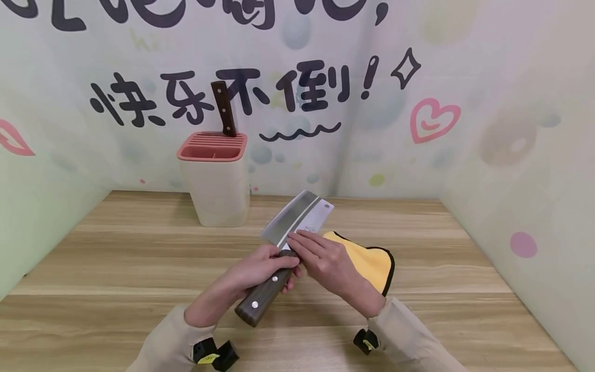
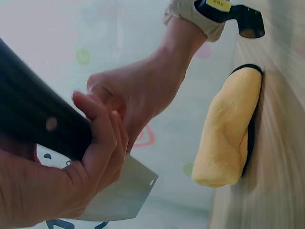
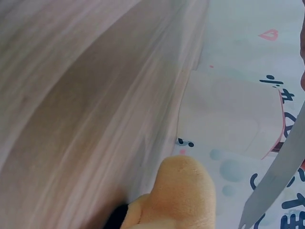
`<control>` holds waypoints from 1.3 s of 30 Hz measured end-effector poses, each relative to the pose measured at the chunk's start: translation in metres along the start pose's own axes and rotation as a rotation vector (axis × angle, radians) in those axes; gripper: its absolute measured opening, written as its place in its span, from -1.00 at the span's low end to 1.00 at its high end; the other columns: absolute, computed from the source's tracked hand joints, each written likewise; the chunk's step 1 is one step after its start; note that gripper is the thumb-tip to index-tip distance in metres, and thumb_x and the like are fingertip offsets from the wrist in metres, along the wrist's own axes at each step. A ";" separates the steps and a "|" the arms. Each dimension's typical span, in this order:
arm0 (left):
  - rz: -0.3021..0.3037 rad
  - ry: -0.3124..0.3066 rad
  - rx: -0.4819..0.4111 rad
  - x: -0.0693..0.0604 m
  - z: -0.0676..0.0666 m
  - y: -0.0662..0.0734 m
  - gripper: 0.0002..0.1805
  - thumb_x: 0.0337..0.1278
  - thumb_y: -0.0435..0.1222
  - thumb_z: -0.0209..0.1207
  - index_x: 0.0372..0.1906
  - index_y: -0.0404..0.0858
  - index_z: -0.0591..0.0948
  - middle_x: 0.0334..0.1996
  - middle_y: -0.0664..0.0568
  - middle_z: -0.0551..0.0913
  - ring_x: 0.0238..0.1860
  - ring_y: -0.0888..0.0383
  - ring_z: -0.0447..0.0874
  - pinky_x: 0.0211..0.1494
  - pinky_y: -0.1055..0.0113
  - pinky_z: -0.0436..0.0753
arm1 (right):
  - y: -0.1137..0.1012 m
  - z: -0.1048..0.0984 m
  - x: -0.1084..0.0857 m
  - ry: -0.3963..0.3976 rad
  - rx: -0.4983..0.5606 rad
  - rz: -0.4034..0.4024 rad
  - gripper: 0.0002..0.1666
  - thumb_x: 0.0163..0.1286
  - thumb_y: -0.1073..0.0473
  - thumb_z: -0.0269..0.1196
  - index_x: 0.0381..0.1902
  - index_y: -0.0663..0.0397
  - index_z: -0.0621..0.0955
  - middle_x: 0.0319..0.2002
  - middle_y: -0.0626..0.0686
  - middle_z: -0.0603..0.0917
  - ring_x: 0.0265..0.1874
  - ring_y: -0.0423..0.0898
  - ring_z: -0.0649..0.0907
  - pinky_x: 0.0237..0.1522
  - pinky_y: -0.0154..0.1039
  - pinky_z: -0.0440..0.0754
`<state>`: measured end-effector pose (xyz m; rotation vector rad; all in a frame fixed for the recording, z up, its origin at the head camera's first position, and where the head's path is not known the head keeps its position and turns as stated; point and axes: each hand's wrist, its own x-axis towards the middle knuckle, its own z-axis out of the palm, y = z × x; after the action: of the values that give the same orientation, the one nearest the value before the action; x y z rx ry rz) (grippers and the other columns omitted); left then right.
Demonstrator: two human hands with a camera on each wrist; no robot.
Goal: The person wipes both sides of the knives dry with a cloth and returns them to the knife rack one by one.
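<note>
A cleaver (image 1: 299,217) with a dark riveted handle points up and away over the middle of the table. My left hand (image 1: 265,268) grips its handle (image 1: 262,299), thumb on top and fingers wrapped underneath. My right hand (image 1: 330,263) lays extended fingers across the blade close to the handle; its thumb is hidden in the head view. Part of the cleaver's blade (image 2: 126,191) shows beyond both hands in the left wrist view. Beside the right wrist, a yellow cloth (image 1: 369,258) with black edging lies on the table, apart from the hands in the left wrist view.
At the back left stands a white knife holder (image 1: 218,191) with a slotted pink top. Another knife (image 1: 224,108) stands in it, only its brown handle showing. A printed backdrop (image 1: 372,144) rises behind the wooden table (image 1: 116,268), with side panels left and right.
</note>
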<state>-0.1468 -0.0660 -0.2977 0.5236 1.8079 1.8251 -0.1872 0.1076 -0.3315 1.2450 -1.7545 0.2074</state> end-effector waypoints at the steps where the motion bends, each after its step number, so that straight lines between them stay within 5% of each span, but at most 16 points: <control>1: 0.007 -0.019 0.001 0.000 -0.001 0.001 -0.66 0.23 -0.31 -0.09 -0.19 -0.62 0.37 -0.48 0.05 0.53 -0.58 0.28 0.48 -0.49 0.50 0.50 | 0.000 -0.001 0.000 0.006 0.015 0.008 -0.79 0.15 0.34 0.19 -0.23 0.24 0.64 -0.23 0.09 0.67 -0.21 -0.08 0.64 -0.19 -0.28 0.60; 6: 0.062 -0.112 0.002 -0.002 -0.006 0.006 -0.50 0.36 -0.18 -0.26 -0.08 -0.64 0.34 -0.37 -0.01 0.53 -0.50 0.24 0.52 -0.43 0.47 0.52 | 0.002 -0.006 0.001 0.032 0.103 0.056 -0.80 0.20 0.33 0.15 -0.22 0.28 0.62 -0.25 0.12 0.67 -0.24 -0.05 0.65 -0.25 -0.27 0.62; 8: 0.074 -0.103 0.017 -0.005 -0.008 0.009 -0.48 0.38 -0.17 -0.33 -0.04 -0.63 0.32 -0.34 -0.02 0.52 -0.45 0.24 0.52 -0.39 0.45 0.53 | 0.003 -0.008 0.002 0.036 0.132 0.089 -0.79 0.16 0.37 0.18 -0.21 0.29 0.61 -0.24 0.12 0.66 -0.26 -0.05 0.65 -0.25 -0.26 0.62; 11: 0.119 -0.010 0.149 -0.009 -0.010 0.014 -0.58 0.35 -0.28 -0.29 -0.01 -0.61 0.33 -0.24 -0.14 0.52 -0.30 0.20 0.53 -0.27 0.43 0.55 | 0.005 -0.011 0.003 0.037 0.153 0.136 -0.66 -0.02 0.46 0.28 -0.20 0.28 0.60 -0.24 0.12 0.65 -0.28 -0.04 0.65 -0.24 -0.24 0.62; 14: 0.198 0.091 0.377 -0.013 -0.009 0.018 -0.71 0.21 -0.46 -0.12 -0.06 -0.61 0.38 -0.20 -0.23 0.51 -0.22 0.12 0.53 -0.18 0.38 0.56 | 0.006 -0.013 0.004 0.038 0.163 0.171 -0.55 -0.19 0.51 0.34 -0.21 0.27 0.61 -0.25 0.11 0.66 -0.30 -0.05 0.66 -0.24 -0.23 0.62; 18: 0.368 0.208 0.620 -0.015 -0.004 0.020 -0.73 -0.09 -0.63 0.09 -0.17 -0.52 0.47 -0.29 -0.21 0.55 -0.31 0.08 0.55 -0.26 0.37 0.60 | 0.007 -0.014 0.004 0.049 0.195 0.204 -0.53 -0.23 0.53 0.35 -0.23 0.26 0.61 -0.27 0.10 0.67 -0.30 -0.05 0.66 -0.23 -0.23 0.62; 23: 0.605 0.398 0.787 -0.014 0.000 0.019 -0.65 -0.32 -0.64 0.25 -0.28 -0.40 0.48 -0.39 -0.07 0.53 -0.39 0.17 0.51 -0.40 0.46 0.57 | 0.007 -0.015 0.006 0.059 0.269 0.266 -0.53 -0.20 0.52 0.35 -0.20 0.24 0.60 -0.30 0.12 0.67 -0.32 -0.03 0.67 -0.25 -0.22 0.62; 26: 0.745 0.470 0.896 -0.013 0.002 0.020 -0.56 -0.38 -0.58 0.32 -0.21 -0.37 0.49 -0.30 -0.08 0.52 -0.29 0.13 0.51 -0.33 0.38 0.58 | 0.007 -0.016 0.007 0.052 0.329 0.309 -0.65 -0.03 0.43 0.33 -0.19 0.23 0.60 -0.30 0.13 0.67 -0.30 -0.03 0.67 -0.24 -0.22 0.62; 29: 0.841 0.458 0.967 -0.010 0.002 0.022 -0.51 -0.34 -0.54 0.33 -0.11 -0.30 0.52 -0.15 -0.08 0.52 -0.10 0.07 0.49 -0.08 0.24 0.55 | 0.008 -0.017 0.008 0.051 0.367 0.330 -0.77 0.17 0.29 0.23 -0.20 0.26 0.60 -0.30 0.15 0.67 -0.29 -0.02 0.67 -0.24 -0.23 0.62; 32: 0.891 0.420 1.005 -0.008 0.001 0.025 -0.52 -0.30 -0.52 0.33 -0.10 -0.25 0.54 -0.11 -0.04 0.56 -0.02 0.07 0.48 0.08 0.15 0.45 | 0.009 -0.017 0.009 0.049 0.376 0.342 -0.76 0.14 0.29 0.25 -0.22 0.29 0.61 -0.31 0.15 0.67 -0.31 -0.03 0.67 -0.26 -0.24 0.63; 39: 0.924 0.323 0.990 -0.003 -0.002 0.033 -0.64 -0.19 -0.51 0.28 -0.14 -0.36 0.54 -0.22 -0.08 0.63 -0.16 0.09 0.59 -0.02 0.27 0.54 | 0.009 -0.017 0.014 0.036 0.420 0.396 -0.70 -0.07 0.47 0.33 -0.28 0.29 0.61 -0.37 0.13 0.68 -0.40 -0.07 0.68 -0.35 -0.29 0.64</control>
<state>-0.1484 -0.0689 -0.2642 1.7285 2.9814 1.3496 -0.1844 0.1133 -0.3087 1.1522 -1.9761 0.8588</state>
